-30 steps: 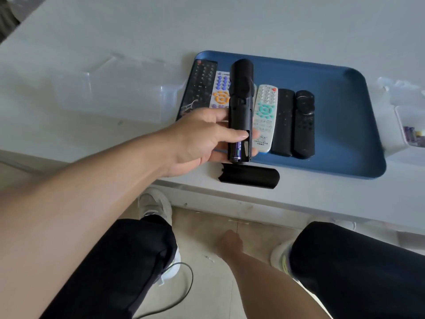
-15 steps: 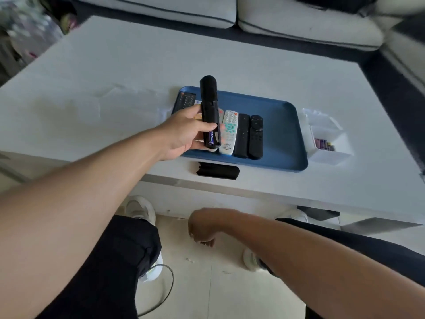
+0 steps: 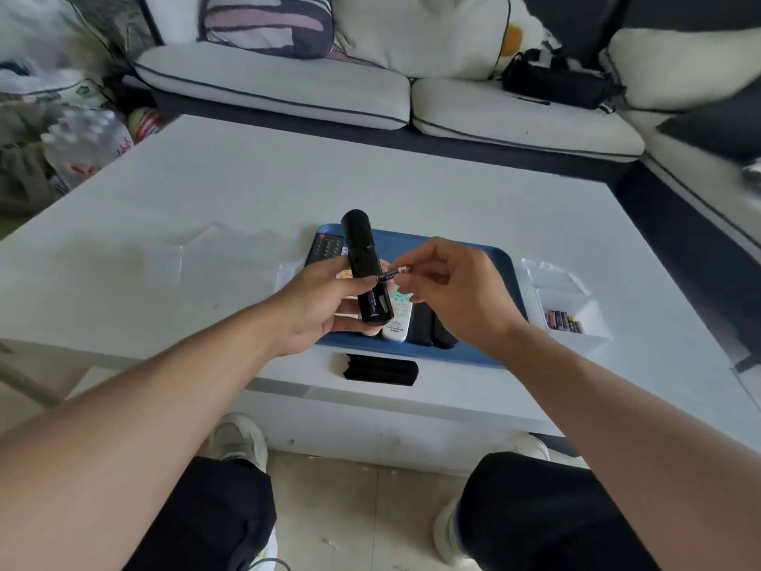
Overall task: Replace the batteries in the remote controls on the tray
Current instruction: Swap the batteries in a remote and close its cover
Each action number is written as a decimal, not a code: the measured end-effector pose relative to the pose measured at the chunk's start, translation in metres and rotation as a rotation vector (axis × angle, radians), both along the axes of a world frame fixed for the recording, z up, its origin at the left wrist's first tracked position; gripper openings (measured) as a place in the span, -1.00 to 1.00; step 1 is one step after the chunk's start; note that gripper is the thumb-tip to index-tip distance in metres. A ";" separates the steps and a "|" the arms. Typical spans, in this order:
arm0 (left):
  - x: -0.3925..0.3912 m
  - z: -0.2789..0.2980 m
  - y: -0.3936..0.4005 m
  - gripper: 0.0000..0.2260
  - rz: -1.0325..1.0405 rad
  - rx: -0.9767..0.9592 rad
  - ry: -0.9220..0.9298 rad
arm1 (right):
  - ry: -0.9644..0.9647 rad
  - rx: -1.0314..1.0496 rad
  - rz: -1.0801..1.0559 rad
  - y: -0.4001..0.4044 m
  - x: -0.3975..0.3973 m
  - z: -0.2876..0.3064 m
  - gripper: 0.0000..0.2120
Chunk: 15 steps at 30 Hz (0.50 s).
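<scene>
Above the blue tray (image 3: 486, 257), the left hand (image 3: 317, 307) grips the black remote (image 3: 364, 269), its open back up. The right hand (image 3: 457, 290) pinches a battery (image 3: 394, 272) at the compartment. The battery cover (image 3: 381, 369) lies on the table (image 3: 247, 191).

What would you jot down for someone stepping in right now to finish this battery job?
Left hand grips the black remote, back open, one battery visible inside.
Right hand pinches a battery at the remote's open compartment.
Its cover lies on the table in front of the blue tray.
Other remotes lie on the tray; more batteries sit in the white box on the right.
Done: cover off. Left: finish this battery swap, refit cover, then likely the other remotes.
</scene>
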<state>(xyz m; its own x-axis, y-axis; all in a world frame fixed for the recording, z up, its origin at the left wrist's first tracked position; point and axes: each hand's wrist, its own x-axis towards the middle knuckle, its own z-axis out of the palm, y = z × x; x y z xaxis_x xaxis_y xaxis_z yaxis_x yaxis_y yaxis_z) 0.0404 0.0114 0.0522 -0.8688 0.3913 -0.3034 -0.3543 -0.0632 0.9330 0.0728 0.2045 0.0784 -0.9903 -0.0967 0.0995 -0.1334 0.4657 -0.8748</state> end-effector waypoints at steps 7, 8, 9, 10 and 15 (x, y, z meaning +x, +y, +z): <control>-0.013 -0.004 0.001 -0.77 0.097 0.178 -0.085 | 0.187 0.156 -0.089 0.001 -0.006 -0.017 -0.93; -0.014 -0.006 0.003 -0.76 0.097 0.183 -0.083 | 0.188 0.146 -0.115 0.001 -0.008 -0.020 -0.93; -0.014 -0.006 0.005 -0.76 0.095 0.180 -0.076 | 0.188 0.141 -0.137 0.001 -0.009 -0.022 -0.92; -0.014 -0.008 0.007 -0.74 0.093 0.175 -0.064 | 0.196 0.154 -0.150 0.001 -0.009 -0.024 -0.92; -0.017 -0.010 0.011 -0.69 0.103 0.163 0.002 | 0.248 0.311 -0.164 -0.001 -0.010 -0.029 -0.82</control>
